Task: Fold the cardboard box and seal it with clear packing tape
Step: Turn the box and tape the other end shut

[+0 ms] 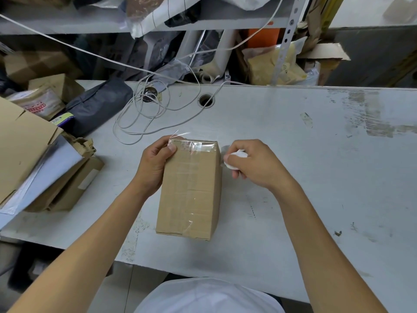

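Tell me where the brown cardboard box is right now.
In the head view, the brown cardboard box lies at the middle of the white table, gripped by the left hand, with the right hand beside it.

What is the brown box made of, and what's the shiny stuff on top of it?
The box looks like plain matte brown cardboard, with faint ridges and fold lines. The shiny stuff is probably clear plastic tape: see-through, glossy, wrinkled, catching light along the far edge.

Bare table (304,177) lies open to the right of the cardboard box (189,190) and along its near edge. To the left, stacked flat cardboard (24,145) crowds the surface; on the far side, a loose coil of white cable (144,114) and a cable hole (206,100) obstruct passage toward the cluttered shelving (158,26).
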The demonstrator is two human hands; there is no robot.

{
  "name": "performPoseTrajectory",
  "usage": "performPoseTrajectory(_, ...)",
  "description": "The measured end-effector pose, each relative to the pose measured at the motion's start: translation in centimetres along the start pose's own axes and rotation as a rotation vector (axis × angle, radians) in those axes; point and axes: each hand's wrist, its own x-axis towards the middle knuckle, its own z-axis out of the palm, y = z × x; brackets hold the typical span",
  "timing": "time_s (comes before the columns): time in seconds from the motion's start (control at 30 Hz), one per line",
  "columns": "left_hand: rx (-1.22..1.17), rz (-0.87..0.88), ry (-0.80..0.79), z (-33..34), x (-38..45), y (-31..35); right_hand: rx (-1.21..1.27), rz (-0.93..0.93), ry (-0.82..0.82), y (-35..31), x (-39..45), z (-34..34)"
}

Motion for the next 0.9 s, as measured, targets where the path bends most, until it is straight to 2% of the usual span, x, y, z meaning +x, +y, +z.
performPoseTrajectory(0.1,-0.005,-0.002,-0.003,-0.1,0.0,-0.1,0.045,0.029,-0.009,0.9,-0.3,-0.4)
performPoseTrajectory(0.27,-0.024,-0.014,0.015,0.0,0.1,-0.2,0.295,0.102,0.228,2.5,-0.2,-1.6)
performPoseTrajectory(0.37,-0.017,-0.010,0.014,0.1,0.0,-0.2,0.364,0.152,0.264,4.0,0.2,-1.6)
performPoseTrajectory(0.6,-0.022,-0.008,0.018,0.2,-0.2,-0.1,-0.003,0.271,0.304,10.2,1.8,0.3)
performPoseTrajectory(0.8,-0.029,-0.013,0.008,0.1,-0.2,-0.1,-0.236,0.196,0.345,12.0,2.5,1.0)
performPoseTrajectory(0.9,-0.025,-0.014,0.006,0.0,-0.3,-0.1,-0.126,0.076,0.496,9.0,1.7,1.1)
